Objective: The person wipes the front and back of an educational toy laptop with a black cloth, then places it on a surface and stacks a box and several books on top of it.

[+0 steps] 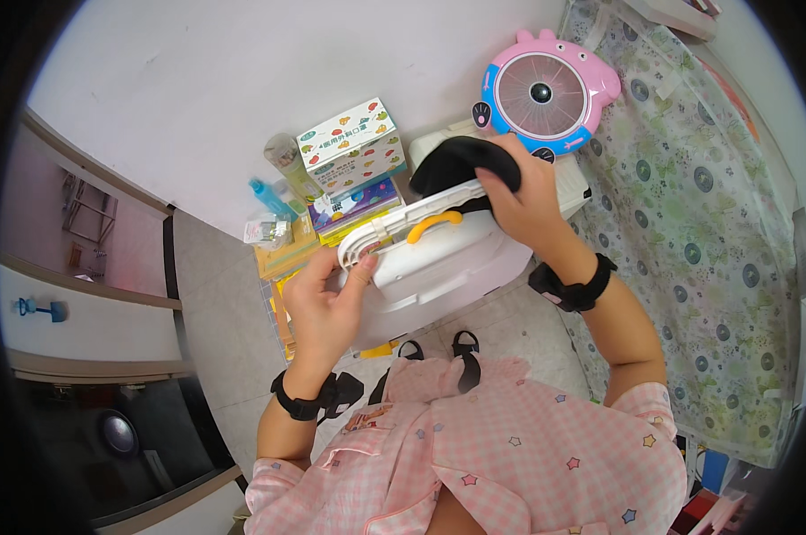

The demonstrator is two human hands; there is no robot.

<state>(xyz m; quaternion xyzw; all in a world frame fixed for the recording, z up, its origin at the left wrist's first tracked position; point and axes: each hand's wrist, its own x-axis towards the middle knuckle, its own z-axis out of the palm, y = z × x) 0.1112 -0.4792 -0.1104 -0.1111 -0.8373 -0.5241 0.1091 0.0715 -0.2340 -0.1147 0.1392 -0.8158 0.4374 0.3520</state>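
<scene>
A white translucent plastic storage box [443,277] with a yellow handle [436,225] stands tilted in front of me. Its white lid or upper rim [403,216] runs along the top, with a narrow gap beside it. My left hand [326,301] pinches the rounded left corner of that rim between thumb and fingers. At the other end, my right hand [527,200] grips a soft black item [460,166], perhaps a cap or cloth pouch, against the rim. The box's inside is mostly hidden.
Behind the box are a fruit-printed carton [353,147], books [356,204], a clear cylindrical container [286,154] and a blue bottle [269,197]. A pink pig-shaped fan [542,93] sits on a white case [573,184]. A patterned curtain [690,221] hangs at right.
</scene>
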